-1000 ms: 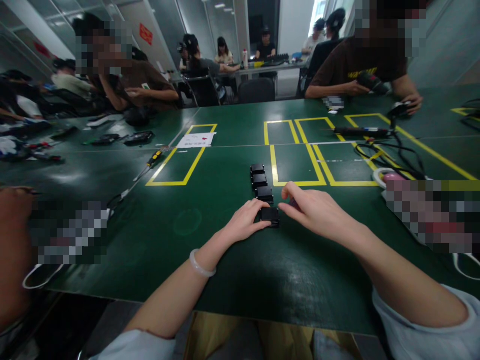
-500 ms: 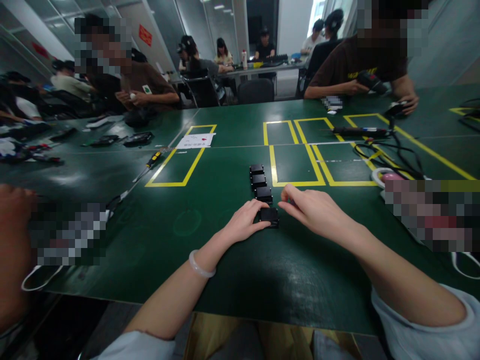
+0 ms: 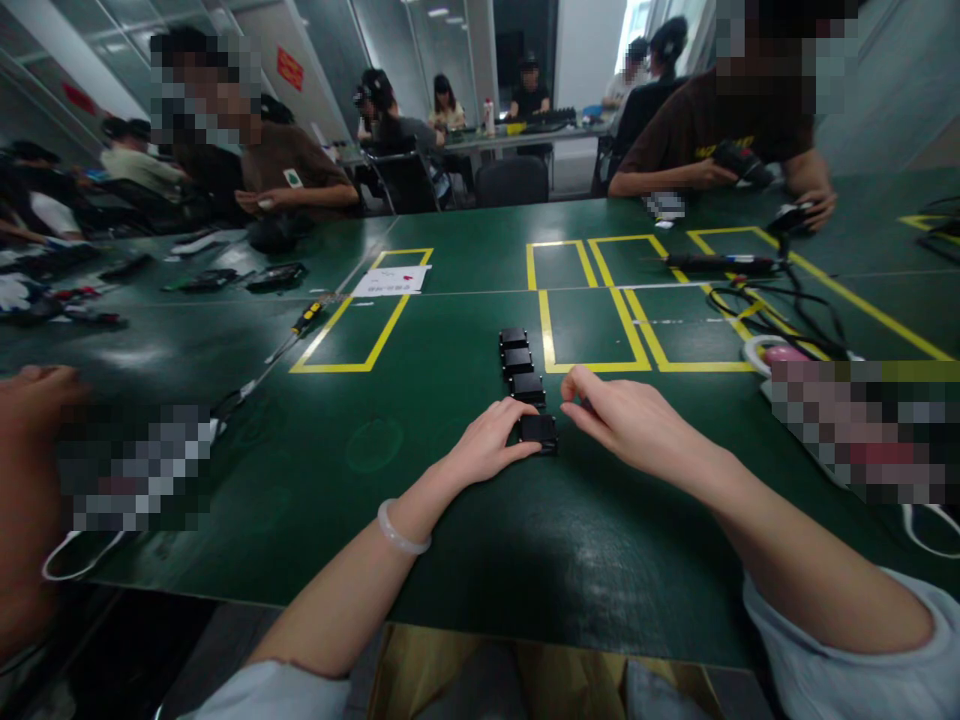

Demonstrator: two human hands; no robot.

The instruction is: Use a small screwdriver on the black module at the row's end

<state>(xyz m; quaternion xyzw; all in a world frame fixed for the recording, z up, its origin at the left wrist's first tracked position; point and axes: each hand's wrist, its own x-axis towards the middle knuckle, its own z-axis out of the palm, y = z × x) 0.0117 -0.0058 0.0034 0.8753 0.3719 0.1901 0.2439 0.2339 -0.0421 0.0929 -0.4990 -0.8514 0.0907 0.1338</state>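
My left hand (image 3: pixel 495 442) grips a small black block (image 3: pixel 539 432) on the green table, thumb at its near edge and fingers at its far edge. Beyond it stand three similar black blocks in a rough line: the nearest block (image 3: pixel 528 387), the middle block (image 3: pixel 517 360) and the farthest block (image 3: pixel 514 338). Just right of the gripped block, my right hand (image 3: pixel 621 412) hovers with its fingers curled and the thumb and forefinger pressed together. Whatever may be between those fingertips is too small to make out.
Yellow tape outlines (image 3: pixel 596 369) mark the green table (image 3: pixel 465 540). A yellow-black screwdriver (image 3: pixel 307 318) and a paper sheet (image 3: pixel 393 281) lie to the left. A black electric screwdriver (image 3: pixel 720 264) and cables (image 3: pixel 787 315) lie right. Another person's hand (image 3: pixel 37 420) is at far left.
My right hand has shifted very slightly to the right, away from the gripped block. My left hand and the blocks stay in place.
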